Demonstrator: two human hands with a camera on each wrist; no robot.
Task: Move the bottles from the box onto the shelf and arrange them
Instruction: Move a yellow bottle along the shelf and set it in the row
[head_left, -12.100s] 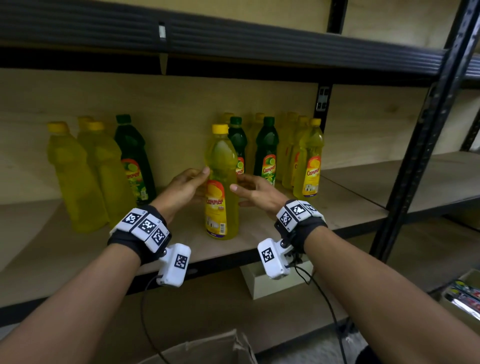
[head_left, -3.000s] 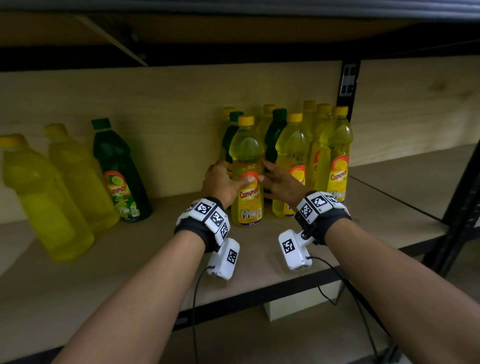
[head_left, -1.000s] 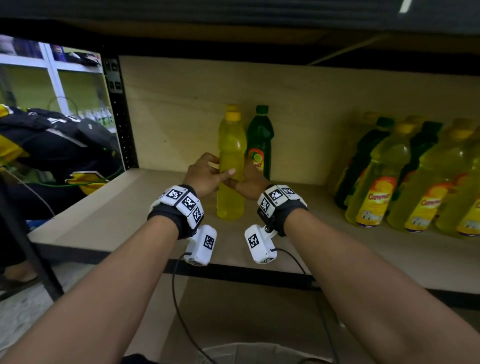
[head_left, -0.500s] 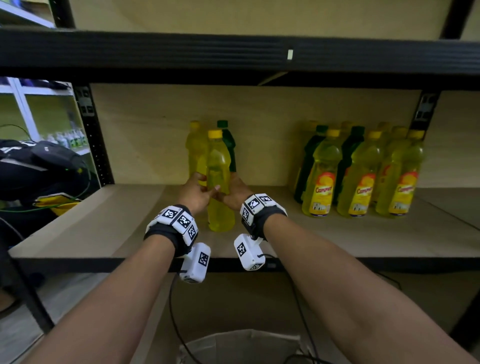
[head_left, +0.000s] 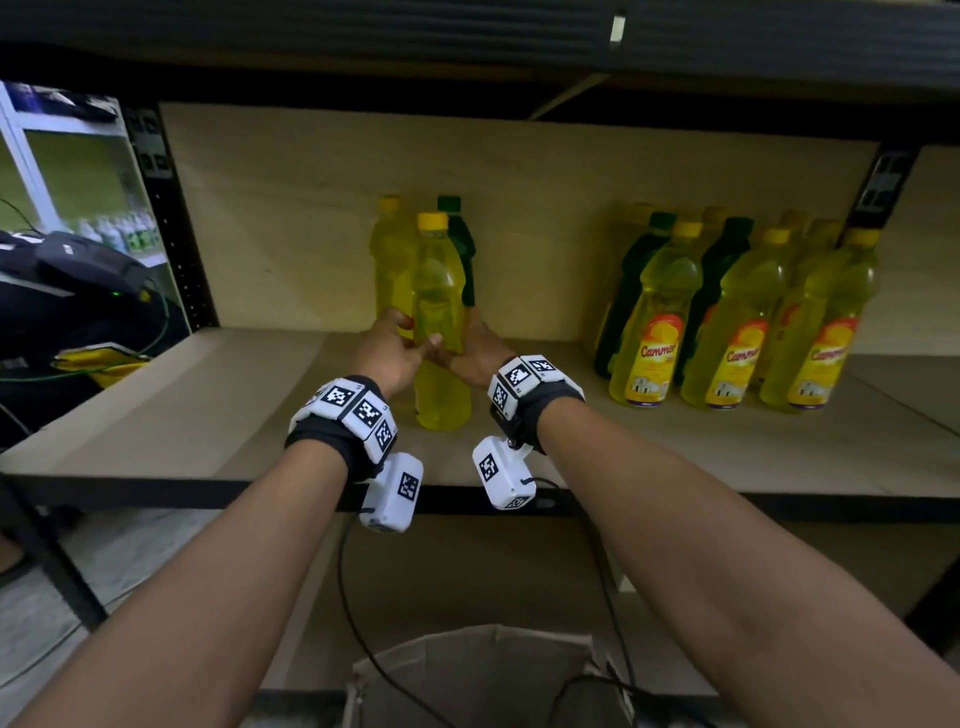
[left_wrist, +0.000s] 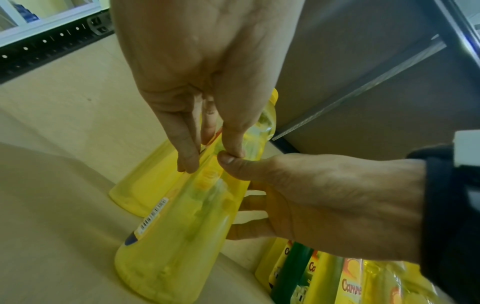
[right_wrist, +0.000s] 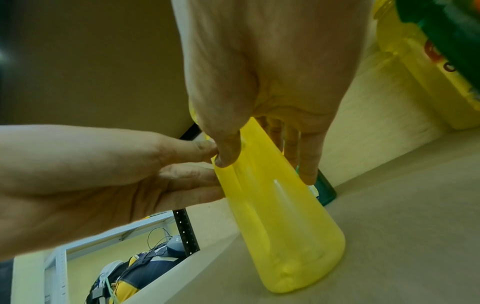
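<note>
A yellow bottle (head_left: 441, 291) stands upright on the wooden shelf (head_left: 208, 415), near its middle. My left hand (head_left: 389, 348) holds its left side and my right hand (head_left: 478, 353) its right side, with the thumbs meeting in front. In the left wrist view the left hand (left_wrist: 207, 148) curls round the bottle (left_wrist: 182, 236), whose barcode faces the back. In the right wrist view the right hand (right_wrist: 265, 160) wraps the bottle (right_wrist: 285, 236). Behind it stand another yellow bottle (head_left: 387, 260) and a green bottle (head_left: 460, 234).
A tight group of several yellow and green bottles (head_left: 727, 322) fills the right part of the shelf. A black upright (head_left: 171, 223) bounds the shelf on the left. An open cardboard box (head_left: 483, 670) sits below, between my arms. An upper shelf beam (head_left: 467, 36) runs overhead.
Both hands have kept hold of the same yellow bottle, which still stands in front of the back pair. My head has moved closer and lower.
</note>
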